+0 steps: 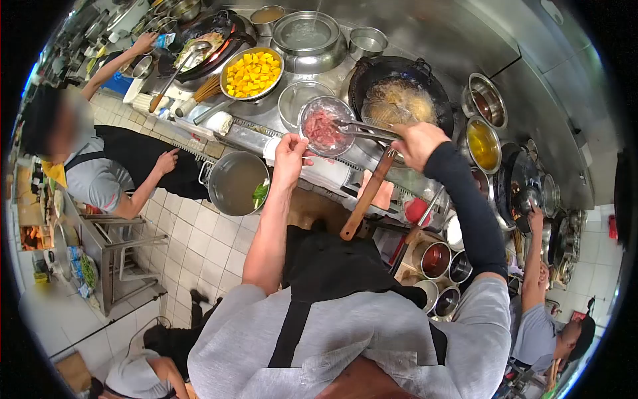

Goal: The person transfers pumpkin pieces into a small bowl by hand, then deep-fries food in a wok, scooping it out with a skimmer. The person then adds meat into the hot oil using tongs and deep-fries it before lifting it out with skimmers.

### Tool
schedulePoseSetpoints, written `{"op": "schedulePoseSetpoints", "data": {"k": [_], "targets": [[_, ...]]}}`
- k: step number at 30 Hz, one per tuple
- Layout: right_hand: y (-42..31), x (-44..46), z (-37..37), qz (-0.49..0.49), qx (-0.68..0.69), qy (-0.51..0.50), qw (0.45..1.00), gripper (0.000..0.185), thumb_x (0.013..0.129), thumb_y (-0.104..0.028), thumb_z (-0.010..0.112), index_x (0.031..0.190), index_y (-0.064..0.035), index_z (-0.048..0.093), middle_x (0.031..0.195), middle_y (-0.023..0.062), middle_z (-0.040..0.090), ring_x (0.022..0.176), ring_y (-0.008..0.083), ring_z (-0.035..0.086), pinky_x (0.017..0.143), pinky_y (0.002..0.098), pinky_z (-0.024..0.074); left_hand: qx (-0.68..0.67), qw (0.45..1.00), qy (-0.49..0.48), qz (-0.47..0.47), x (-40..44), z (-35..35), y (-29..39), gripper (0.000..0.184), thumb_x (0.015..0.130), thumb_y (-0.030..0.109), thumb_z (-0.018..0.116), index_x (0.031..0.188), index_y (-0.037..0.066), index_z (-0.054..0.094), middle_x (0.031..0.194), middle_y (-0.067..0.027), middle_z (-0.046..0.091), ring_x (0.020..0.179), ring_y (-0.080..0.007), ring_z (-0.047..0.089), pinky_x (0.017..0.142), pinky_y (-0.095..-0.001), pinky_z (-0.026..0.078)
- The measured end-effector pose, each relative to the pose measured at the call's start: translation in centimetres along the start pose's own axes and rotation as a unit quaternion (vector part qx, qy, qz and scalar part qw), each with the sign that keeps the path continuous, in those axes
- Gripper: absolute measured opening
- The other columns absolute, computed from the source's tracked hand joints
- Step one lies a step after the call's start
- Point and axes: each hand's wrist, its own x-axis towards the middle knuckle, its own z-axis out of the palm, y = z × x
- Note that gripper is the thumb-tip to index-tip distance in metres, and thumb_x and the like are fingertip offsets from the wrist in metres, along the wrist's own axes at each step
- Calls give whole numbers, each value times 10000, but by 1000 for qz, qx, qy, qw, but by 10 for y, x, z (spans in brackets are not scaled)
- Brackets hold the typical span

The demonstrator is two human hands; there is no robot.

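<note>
My left hand (290, 158) grips the near-left rim of a small bowl (348, 114) that tilts slightly. Inside lie reddish strips of raw meat (323, 128). My right hand (422, 143) is closed around metal tongs (369, 131), whose tips reach into the bowl at the meat. Just beyond that hand, a black wok (435, 80) holds bubbling oil (402, 96) with golden pieces frying in it. A mesh strainer rests at the wok's near side, and its wooden handle (367, 196) points toward me, below my right hand.
Left of the bowl sit a colander of yellow cubes (252, 74) and a large pot (234, 183) of cloudy liquid. On the right are a bowl of yellow oil (483, 145) and several sauce pots (436, 258). Co-workers (106, 159) stand at left, right and behind.
</note>
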Motion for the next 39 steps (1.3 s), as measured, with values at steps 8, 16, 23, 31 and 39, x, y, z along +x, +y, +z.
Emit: {"op": "schedulePoseSetpoints", "data": {"k": [8,16,23,31,39], "targets": [[80,-21,-14,124,5,104,987,298,856,-250,648,1000,4,704,870,274,676,891,424,668,825,482,530,-4,999,25,-29,16,-3,-24,100,978,127,605,972,50,541,868,-44,604,689,-152,653,528,-263,538],[176,52,86,383,-34,32,922,351,914,-329,630,1045,-14,710,1069,243,696,1058,387,665,923,464,523,6,998,54,-32,-5,-17,-12,87,983,122,596,978,55,541,867,-51,627,716,-162,671,546,-259,532],[123,29,19,257,-59,108,958,364,899,-323,641,1087,-15,684,989,265,694,978,414,675,863,491,532,-15,998,60,4,-10,-35,-6,96,978,126,612,991,52,552,851,-40,621,710,-150,667,540,-252,527],[-10,9,12,-1,6,6,1000,297,904,-271,630,1006,8,644,844,249,686,841,420,674,778,502,537,-2,1000,-12,24,-6,-5,1,109,976,125,605,1010,45,538,853,-41,588,688,-148,654,531,-250,527],[27,-22,-18,13,39,87,995,299,879,-243,640,1037,7,688,835,268,674,822,424,671,773,487,535,-13,999,28,-33,9,-5,-18,99,979,134,605,974,63,537,844,-35,600,691,-160,664,548,-267,532]]}}
